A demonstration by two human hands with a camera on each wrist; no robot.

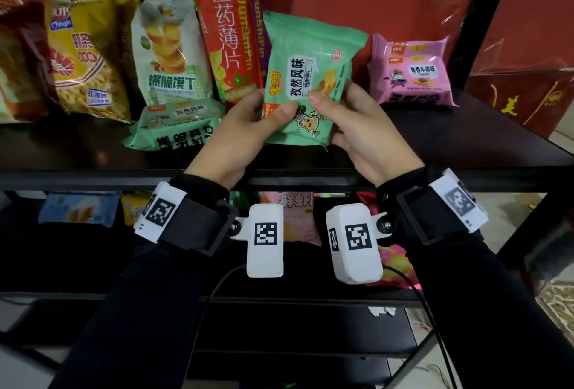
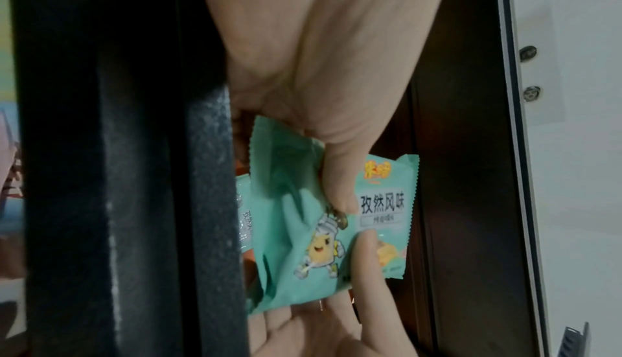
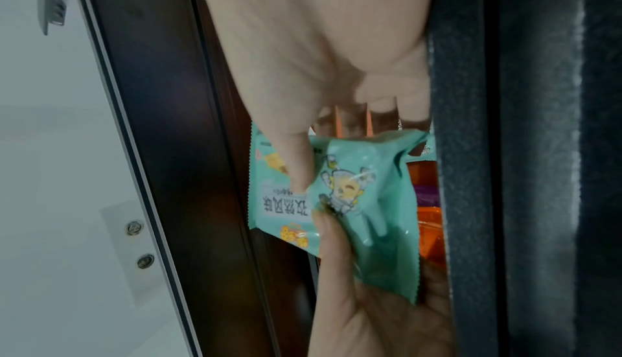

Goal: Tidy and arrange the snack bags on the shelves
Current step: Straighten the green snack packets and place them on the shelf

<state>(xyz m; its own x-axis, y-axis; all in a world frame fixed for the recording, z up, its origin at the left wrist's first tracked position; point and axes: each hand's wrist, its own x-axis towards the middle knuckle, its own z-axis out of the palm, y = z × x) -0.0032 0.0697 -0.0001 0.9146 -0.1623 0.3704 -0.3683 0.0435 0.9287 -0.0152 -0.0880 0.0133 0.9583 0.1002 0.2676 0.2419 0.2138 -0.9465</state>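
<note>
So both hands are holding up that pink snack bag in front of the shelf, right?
Not quite: the bag in both hands, left hand and right hand, is the mint-green bag, as the head view shows. The pink bag stands untouched on the shelf.

Black metal shelving [image 1: 310, 175] before red cartons [image 1: 525, 47].

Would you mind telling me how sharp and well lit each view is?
Head view: sharp on the mint-green snack bag, glare on the red foil bag, lower shelf dark. Left wrist view: dim, the left hand soft. Right wrist view: the right hand smeared by motion blur.
</note>
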